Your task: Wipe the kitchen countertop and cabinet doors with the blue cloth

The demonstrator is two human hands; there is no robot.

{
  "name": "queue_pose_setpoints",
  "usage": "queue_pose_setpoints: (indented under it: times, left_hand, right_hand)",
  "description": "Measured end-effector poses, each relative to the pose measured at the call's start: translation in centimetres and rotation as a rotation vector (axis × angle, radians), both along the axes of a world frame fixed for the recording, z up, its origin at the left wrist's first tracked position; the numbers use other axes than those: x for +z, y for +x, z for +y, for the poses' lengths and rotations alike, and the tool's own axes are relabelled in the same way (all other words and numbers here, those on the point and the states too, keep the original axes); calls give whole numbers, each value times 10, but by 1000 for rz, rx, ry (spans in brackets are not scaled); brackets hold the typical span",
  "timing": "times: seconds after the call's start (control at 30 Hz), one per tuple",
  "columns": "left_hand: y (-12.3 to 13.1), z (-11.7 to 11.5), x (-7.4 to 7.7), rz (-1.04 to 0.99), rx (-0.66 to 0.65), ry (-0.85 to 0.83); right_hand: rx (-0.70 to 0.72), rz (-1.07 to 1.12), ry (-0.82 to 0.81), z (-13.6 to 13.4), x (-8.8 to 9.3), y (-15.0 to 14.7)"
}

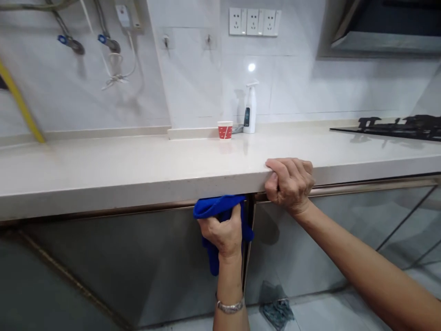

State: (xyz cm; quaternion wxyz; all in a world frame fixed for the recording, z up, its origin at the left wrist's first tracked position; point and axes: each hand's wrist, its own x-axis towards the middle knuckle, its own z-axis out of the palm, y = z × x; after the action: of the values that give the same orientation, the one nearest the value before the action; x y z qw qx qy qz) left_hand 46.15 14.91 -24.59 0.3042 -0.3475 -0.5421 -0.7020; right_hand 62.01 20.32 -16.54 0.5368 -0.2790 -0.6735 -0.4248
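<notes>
My left hand (222,232) is closed round a bunched blue cloth (217,207) and presses it against the top of a glossy grey cabinet door (138,257), just under the countertop's front edge. A bracelet sits on that wrist. My right hand (288,183) is curled over the front edge of the pale countertop (165,170), fingers wrapped on the lip, a little to the right of the cloth. The cloth's tail hangs down behind my left wrist.
A red paper cup (225,129) and a white spray bottle (250,108) stand at the back of the counter. A black gas hob (399,126) lies at the right. Wall sockets (254,21) and pipe valves (89,42) are above. A grey rag (277,309) lies on the floor.
</notes>
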Motion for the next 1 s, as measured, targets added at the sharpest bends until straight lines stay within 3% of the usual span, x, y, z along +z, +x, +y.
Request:
queue_pose_setpoints:
  times: [0.27, 0.47, 0.8, 1.0]
  left_hand:
    - [15, 19, -5, -77, 42, 44]
    - [5, 20, 0, -81, 105, 4]
    - [-54, -4, 5, 82, 186, -23]
    - [-99, -11, 19, -166, 222, 79]
  right_hand:
    - [2, -1, -44, -4, 7, 1]
    - [63, -56, -121, -7, 11, 6]
    - [80, -36, -96, -2, 8, 7]
    - [75, 26, -39, 0, 7, 1]
